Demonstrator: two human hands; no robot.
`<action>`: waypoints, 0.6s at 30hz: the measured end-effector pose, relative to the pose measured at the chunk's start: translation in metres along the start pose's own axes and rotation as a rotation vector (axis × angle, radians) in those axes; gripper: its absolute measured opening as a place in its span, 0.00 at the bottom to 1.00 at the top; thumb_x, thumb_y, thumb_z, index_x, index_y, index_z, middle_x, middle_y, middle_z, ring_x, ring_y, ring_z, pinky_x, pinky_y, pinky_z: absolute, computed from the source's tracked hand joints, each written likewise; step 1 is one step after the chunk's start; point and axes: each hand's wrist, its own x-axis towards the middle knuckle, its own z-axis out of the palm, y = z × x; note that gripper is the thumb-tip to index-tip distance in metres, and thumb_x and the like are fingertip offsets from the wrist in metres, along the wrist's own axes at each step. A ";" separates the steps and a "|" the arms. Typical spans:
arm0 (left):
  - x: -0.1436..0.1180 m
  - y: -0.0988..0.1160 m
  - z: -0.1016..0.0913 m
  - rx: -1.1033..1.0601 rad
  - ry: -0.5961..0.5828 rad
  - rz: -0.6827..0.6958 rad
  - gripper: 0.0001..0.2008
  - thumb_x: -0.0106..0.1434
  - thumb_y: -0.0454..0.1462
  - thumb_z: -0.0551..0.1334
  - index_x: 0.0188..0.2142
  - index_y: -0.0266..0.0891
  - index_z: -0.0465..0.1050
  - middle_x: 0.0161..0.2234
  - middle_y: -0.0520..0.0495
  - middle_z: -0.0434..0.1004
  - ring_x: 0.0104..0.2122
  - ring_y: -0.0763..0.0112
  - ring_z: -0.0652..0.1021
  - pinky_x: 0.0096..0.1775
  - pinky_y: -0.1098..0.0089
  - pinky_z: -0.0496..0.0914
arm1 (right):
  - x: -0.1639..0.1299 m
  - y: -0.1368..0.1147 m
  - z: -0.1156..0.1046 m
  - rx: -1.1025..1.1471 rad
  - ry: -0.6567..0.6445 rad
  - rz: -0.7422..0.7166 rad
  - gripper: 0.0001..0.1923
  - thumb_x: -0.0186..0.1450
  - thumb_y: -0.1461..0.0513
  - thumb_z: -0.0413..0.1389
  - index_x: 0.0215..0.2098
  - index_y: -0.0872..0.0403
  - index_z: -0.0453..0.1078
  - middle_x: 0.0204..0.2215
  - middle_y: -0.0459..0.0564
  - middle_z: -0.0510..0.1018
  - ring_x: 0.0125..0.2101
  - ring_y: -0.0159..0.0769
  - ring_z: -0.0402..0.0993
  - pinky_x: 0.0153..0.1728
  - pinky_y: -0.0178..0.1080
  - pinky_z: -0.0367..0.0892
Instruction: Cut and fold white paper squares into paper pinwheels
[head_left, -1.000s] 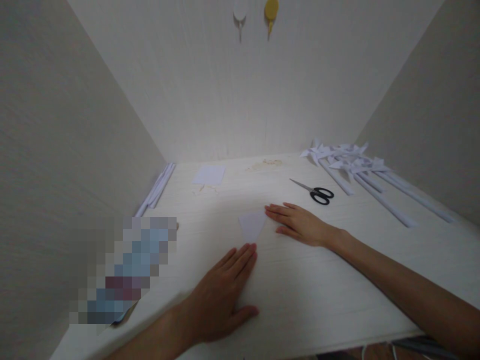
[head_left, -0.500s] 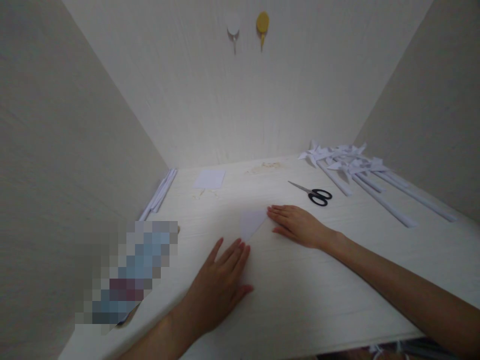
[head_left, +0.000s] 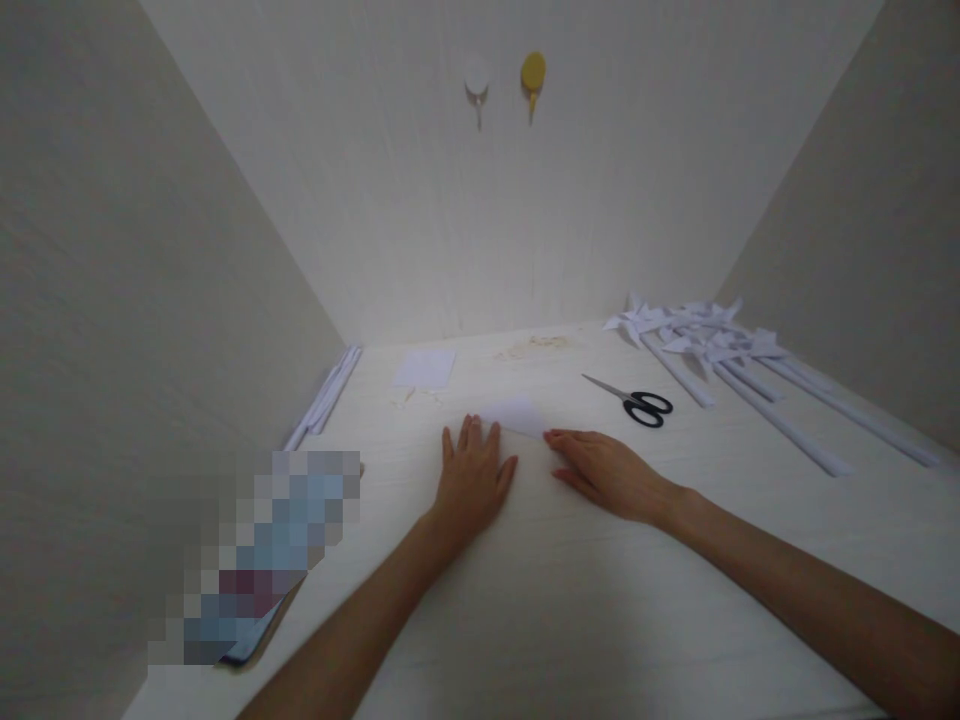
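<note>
So there's a small white piece of paper [head_left: 517, 414] lying flat on the pale tabletop [head_left: 615, 590], roughly in the middle and a bit toward the back. The left hand [head_left: 472, 478] is pressed flat on the table with the fingers spread, fingertips right at the paper's left edge, touching or covering that corner as far as I can tell. The right hand [head_left: 604, 470] lies flat too, fingers together and pointing left, with the tips touching the paper's lower right edge. Neither hand is gripping anything, both are open palms down, just pinning the sheet between them. Just behind the right hand, a bit to the right, sits a pair of black-handled scissors [head_left: 636, 401], blades closed and pointing left. Further back on the right is a bunch of white paper pinwheels [head_left: 705, 335] on long rolled paper sticks, piled over each other along the side wall. Behind the left hand there's another white square sheet [head_left: 424, 368] near the back wall, and a few rolled paper sticks [head_left: 326, 397] lie along the left wall. Two hooks hang on the back wall, a white one [head_left: 477, 82] and a yellow one [head_left: 533, 75]. Down at the near left is a blurred-out patch I can't make out.
</note>
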 end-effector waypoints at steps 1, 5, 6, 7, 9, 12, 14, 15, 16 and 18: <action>0.000 0.001 0.000 -0.024 0.006 0.040 0.25 0.63 0.42 0.46 0.55 0.27 0.56 0.57 0.28 0.55 0.58 0.51 0.55 0.54 0.46 0.51 | 0.000 -0.001 -0.001 0.010 0.001 0.025 0.19 0.64 0.59 0.45 0.49 0.62 0.63 0.48 0.62 0.71 0.46 0.43 0.70 0.46 0.45 0.66; 0.003 0.002 -0.002 -0.158 -0.062 0.367 0.24 0.64 0.41 0.46 0.57 0.31 0.51 0.60 0.38 0.50 0.60 0.63 0.51 0.58 0.58 0.49 | 0.001 -0.004 -0.003 0.018 -0.016 0.046 0.18 0.64 0.60 0.44 0.48 0.62 0.63 0.46 0.61 0.72 0.46 0.42 0.70 0.46 0.44 0.65; 0.003 0.003 -0.002 -0.194 -0.094 0.405 0.24 0.64 0.41 0.45 0.58 0.32 0.50 0.60 0.40 0.52 0.60 0.66 0.52 0.58 0.59 0.49 | 0.001 -0.004 -0.003 0.020 -0.018 0.045 0.18 0.64 0.59 0.44 0.48 0.62 0.62 0.46 0.61 0.72 0.46 0.42 0.69 0.46 0.44 0.65; 0.004 0.003 -0.002 -0.224 -0.119 0.414 0.25 0.64 0.41 0.45 0.58 0.32 0.49 0.59 0.40 0.53 0.60 0.67 0.54 0.58 0.60 0.50 | 0.001 -0.004 -0.002 0.025 -0.020 0.048 0.18 0.64 0.59 0.44 0.48 0.62 0.62 0.46 0.61 0.71 0.46 0.42 0.69 0.46 0.44 0.65; 0.006 0.003 -0.001 -0.271 -0.136 0.390 0.24 0.65 0.41 0.44 0.58 0.33 0.49 0.58 0.40 0.55 0.59 0.69 0.56 0.58 0.59 0.50 | 0.002 -0.004 -0.002 0.036 -0.023 0.067 0.18 0.65 0.58 0.43 0.48 0.60 0.62 0.46 0.60 0.72 0.46 0.42 0.70 0.46 0.44 0.65; 0.007 0.001 0.001 -0.330 -0.129 0.347 0.23 0.65 0.42 0.43 0.58 0.35 0.51 0.58 0.41 0.57 0.58 0.70 0.59 0.58 0.56 0.47 | 0.002 -0.003 -0.003 0.049 -0.041 0.108 0.17 0.65 0.58 0.43 0.47 0.59 0.62 0.45 0.59 0.73 0.44 0.42 0.71 0.44 0.44 0.66; 0.007 0.000 0.003 -0.367 -0.129 0.326 0.22 0.65 0.41 0.42 0.57 0.37 0.52 0.57 0.42 0.59 0.57 0.70 0.60 0.58 0.55 0.45 | 0.003 -0.003 -0.004 0.048 -0.055 0.129 0.16 0.65 0.57 0.43 0.46 0.59 0.62 0.43 0.58 0.74 0.43 0.42 0.71 0.43 0.44 0.67; 0.008 -0.001 0.003 -0.380 -0.131 0.318 0.22 0.66 0.41 0.42 0.57 0.38 0.53 0.56 0.43 0.60 0.56 0.71 0.61 0.58 0.55 0.45 | 0.003 -0.003 -0.004 0.044 -0.062 0.139 0.16 0.65 0.57 0.43 0.45 0.58 0.62 0.43 0.58 0.74 0.43 0.42 0.72 0.42 0.43 0.67; 0.008 -0.001 0.003 -0.390 -0.132 0.312 0.22 0.66 0.41 0.42 0.57 0.38 0.53 0.56 0.43 0.60 0.56 0.71 0.61 0.58 0.54 0.45 | 0.003 -0.003 -0.005 0.037 -0.066 0.146 0.16 0.65 0.57 0.43 0.45 0.58 0.62 0.42 0.57 0.74 0.42 0.42 0.72 0.42 0.43 0.67; 0.009 -0.002 0.003 -0.404 -0.129 0.307 0.22 0.66 0.41 0.42 0.57 0.38 0.54 0.56 0.43 0.61 0.56 0.71 0.61 0.58 0.54 0.45 | 0.003 -0.003 -0.005 0.022 -0.067 0.156 0.16 0.65 0.57 0.43 0.45 0.57 0.62 0.42 0.57 0.75 0.42 0.42 0.72 0.41 0.44 0.67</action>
